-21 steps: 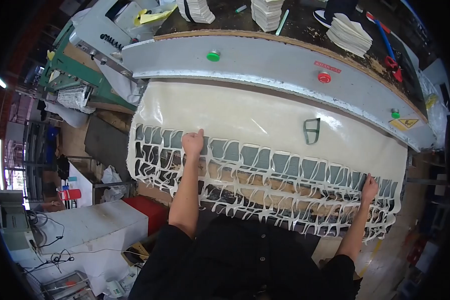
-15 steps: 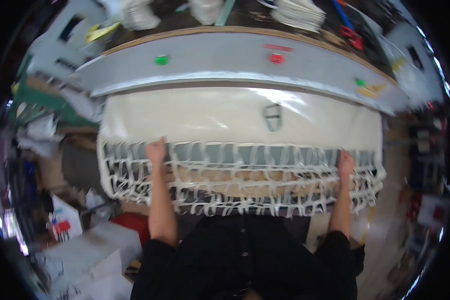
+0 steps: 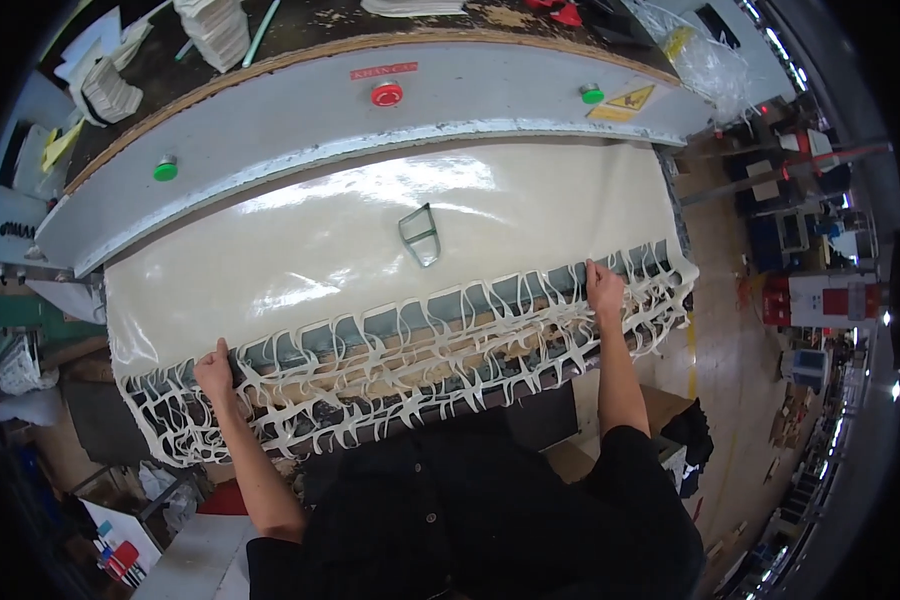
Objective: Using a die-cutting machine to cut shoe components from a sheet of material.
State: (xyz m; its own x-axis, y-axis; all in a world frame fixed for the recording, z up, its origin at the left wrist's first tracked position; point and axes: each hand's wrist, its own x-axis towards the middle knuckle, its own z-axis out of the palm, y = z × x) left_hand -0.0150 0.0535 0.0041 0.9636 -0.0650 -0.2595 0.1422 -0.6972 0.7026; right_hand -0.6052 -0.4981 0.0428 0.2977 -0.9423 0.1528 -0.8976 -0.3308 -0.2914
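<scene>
A wide cream sheet (image 3: 300, 265) lies across the work surface under a grey beam. Its near part is cut out into a lattice of thin strips (image 3: 390, 375), which droops in loops toward my body. With fingers closed and thumb on top, my left hand (image 3: 213, 374) grips the lattice close to the solid sheet's border, near the left end. My right hand (image 3: 604, 290) pinches the same border near the right end. Between and beyond the hands, a small metal cutting die (image 3: 420, 237) with a crossbar rests on the uncut sheet. My fingertips are partly hidden by the hands.
The grey beam (image 3: 270, 125) carries a red button (image 3: 386, 94) and two green buttons. On the dark shelf above it stand stacks of cream cut pieces (image 3: 216, 30). A clear plastic bag (image 3: 710, 65) hangs at the far right. A white box (image 3: 195, 555) stands at lower left.
The whole view has swung to the right and tilted, so the beam and sheet now slant. Both hands keep their closed hold at about the same places on the sheet.
</scene>
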